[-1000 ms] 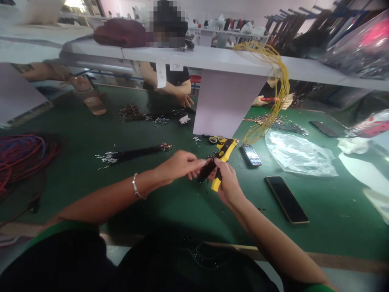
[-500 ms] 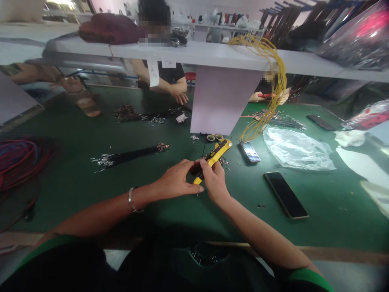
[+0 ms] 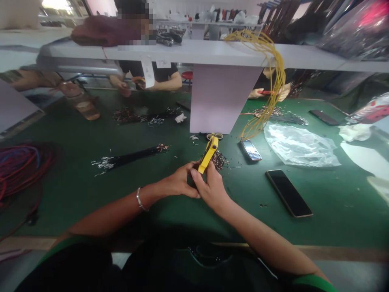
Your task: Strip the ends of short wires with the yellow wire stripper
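Observation:
Both hands meet over the green table around a yellow-and-black hand tool that looks like a wire stripper, its head pointing away from me. My right hand is closed round it, thumb along the near end. My left hand curls against the same near end, with its thumb reaching under; its fingertips are partly hidden. Just beyond my right hand lies a pile of short copper-ended wire pieces. A bundle of black wires with bared ends rests to the left.
A keypad phone, a dark smartphone and a clear plastic bag lie to the right. Tape rolls sit by the shelf post. Yellow wire hangs from the shelf. Red and blue cable lies left. Co-workers sit opposite.
The wire stripper has swung more upright, its head moving left, and my hands have turned with it. Across the table, a co-worker's hands have shifted left.

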Tool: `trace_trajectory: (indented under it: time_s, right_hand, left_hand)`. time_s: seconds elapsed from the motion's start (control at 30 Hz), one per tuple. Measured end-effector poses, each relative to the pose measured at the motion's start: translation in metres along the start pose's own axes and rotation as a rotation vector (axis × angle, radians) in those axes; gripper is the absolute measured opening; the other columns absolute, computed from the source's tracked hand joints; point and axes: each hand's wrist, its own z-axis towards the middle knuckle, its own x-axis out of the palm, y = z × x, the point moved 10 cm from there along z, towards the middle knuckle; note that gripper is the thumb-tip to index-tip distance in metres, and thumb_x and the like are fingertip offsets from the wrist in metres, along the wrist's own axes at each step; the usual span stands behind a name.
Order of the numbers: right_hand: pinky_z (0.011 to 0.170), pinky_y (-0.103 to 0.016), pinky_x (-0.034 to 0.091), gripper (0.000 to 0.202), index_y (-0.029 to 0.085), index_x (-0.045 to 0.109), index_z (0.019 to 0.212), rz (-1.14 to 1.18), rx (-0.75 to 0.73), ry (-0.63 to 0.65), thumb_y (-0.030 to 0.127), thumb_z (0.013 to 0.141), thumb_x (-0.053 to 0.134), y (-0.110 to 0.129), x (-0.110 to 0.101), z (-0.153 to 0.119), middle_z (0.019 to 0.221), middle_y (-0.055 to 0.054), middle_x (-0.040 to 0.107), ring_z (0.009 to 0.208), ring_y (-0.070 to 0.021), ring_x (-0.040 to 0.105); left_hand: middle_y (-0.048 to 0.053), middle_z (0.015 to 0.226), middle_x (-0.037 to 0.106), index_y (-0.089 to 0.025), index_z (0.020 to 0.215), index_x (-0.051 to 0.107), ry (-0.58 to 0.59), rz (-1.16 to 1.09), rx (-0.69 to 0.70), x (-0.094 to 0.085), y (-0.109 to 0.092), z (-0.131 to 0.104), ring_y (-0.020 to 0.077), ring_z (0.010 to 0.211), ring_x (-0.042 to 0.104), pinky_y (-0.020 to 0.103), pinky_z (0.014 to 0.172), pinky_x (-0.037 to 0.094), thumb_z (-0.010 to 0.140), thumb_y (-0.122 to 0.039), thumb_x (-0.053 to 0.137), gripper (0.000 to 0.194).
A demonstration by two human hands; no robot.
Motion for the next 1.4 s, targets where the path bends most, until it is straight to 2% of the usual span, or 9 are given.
trace_trajectory:
  time_s: [0.17,0.3,0.47,0.6,0.7,0.9,1.03,1.23,1.4]
  right_hand:
    - [0.075,-0.039,0.053,0.027,0.018,0.056,0.101,-0.083,-0.054,0.173,0.043,0.09,0.052,0.005,0.008,-0.004,0.089,-0.01,0.068,0.08,-0.024,0.065]
    - [0.076,-0.038,0.059,0.028,0.017,0.059,0.107,0.035,-0.001,0.23,0.034,0.085,0.057,-0.019,0.003,-0.01,0.097,-0.012,0.072,0.082,-0.0229,0.072]
    - [0.062,-0.032,0.058,0.02,0.018,0.068,0.09,-0.083,-0.027,0.115,0.028,0.087,0.051,-0.044,-0.027,-0.011,0.075,-0.006,0.071,0.059,-0.0176,0.069]
    - [0.068,-0.031,0.054,0.019,0.019,0.07,0.085,-0.312,-0.149,-0.027,0.028,0.088,0.053,-0.029,-0.059,-0.007,0.079,-0.006,0.074,0.07,-0.0185,0.069]
    - [0.066,-0.029,0.051,0.018,0.02,0.07,0.085,-0.413,-0.143,-0.129,0.029,0.089,0.055,-0.021,-0.081,-0.004,0.076,-0.004,0.073,0.067,-0.0164,0.066]
    - [0.056,-0.025,0.047,0.017,0.019,0.069,0.077,-0.358,-0.064,-0.277,0.029,0.085,0.059,-0.024,-0.11,-0.003,0.064,0.0,0.068,0.054,-0.0128,0.059]
    - [0.054,-0.025,0.045,0.019,0.018,0.071,0.077,-0.285,0.013,-0.275,0.032,0.084,0.06,-0.035,-0.114,-0.003,0.062,0.0,0.067,0.053,-0.0128,0.057]
    - [0.055,-0.025,0.045,0.019,0.019,0.074,0.078,-0.278,0.003,-0.228,0.032,0.085,0.061,-0.036,-0.108,-0.001,0.064,0.0,0.069,0.055,-0.0125,0.059]
    - [0.055,-0.025,0.045,0.018,0.018,0.074,0.078,-0.318,-0.031,-0.24,0.029,0.084,0.061,-0.033,-0.11,-0.001,0.064,0.0,0.068,0.055,-0.0123,0.059]
  left_hand:
    - [0.003,0.092,0.061,-0.016,0.115,0.059,0.044,-0.256,-0.123,0.004,0.022,-0.004,0.0164,0.081,0.056,0.027,0.066,0.046,0.052,-0.008,0.066,0.064]
    - [0.006,0.092,0.064,-0.013,0.105,0.063,0.153,-0.481,-0.117,-0.002,0.031,-0.006,0.0217,0.091,0.058,0.035,0.083,0.044,0.05,-0.007,0.06,0.055]
    - [0.006,0.096,0.063,-0.014,0.102,0.065,0.196,-0.539,-0.099,-0.02,0.037,-0.008,0.0224,0.094,0.056,0.038,0.09,0.04,0.049,-0.007,0.063,0.054]
    - [0.007,0.099,0.061,-0.015,0.107,0.065,0.196,-0.486,-0.071,-0.028,0.035,-0.008,0.0213,0.094,0.053,0.036,0.09,0.039,0.051,-0.012,0.07,0.057]
    - [0.008,0.103,0.06,-0.015,0.111,0.064,0.18,-0.437,-0.055,-0.031,0.037,-0.007,0.0218,0.095,0.052,0.038,0.091,0.038,0.053,-0.017,0.075,0.059]
    - [0.009,0.104,0.057,-0.016,0.122,0.06,0.221,-0.509,-0.03,-0.024,0.04,-0.006,0.023,0.097,0.051,0.039,0.092,0.039,0.057,-0.024,0.078,0.068]
    - [0.009,0.103,0.056,-0.016,0.128,0.055,0.237,-0.582,-0.032,-0.017,0.042,-0.002,0.0223,0.095,0.052,0.038,0.091,0.04,0.061,-0.032,0.081,0.074]
    - [0.013,0.102,0.056,-0.014,0.124,0.056,0.225,-0.581,0.008,-0.01,0.04,0.002,0.0244,0.093,0.053,0.041,0.089,0.042,0.071,-0.061,0.073,0.073]
    - [0.014,0.1,0.056,-0.012,0.124,0.058,0.207,-0.628,-0.027,-0.008,0.05,0.006,0.024,0.091,0.054,0.04,0.087,0.044,0.08,-0.063,0.063,0.068]
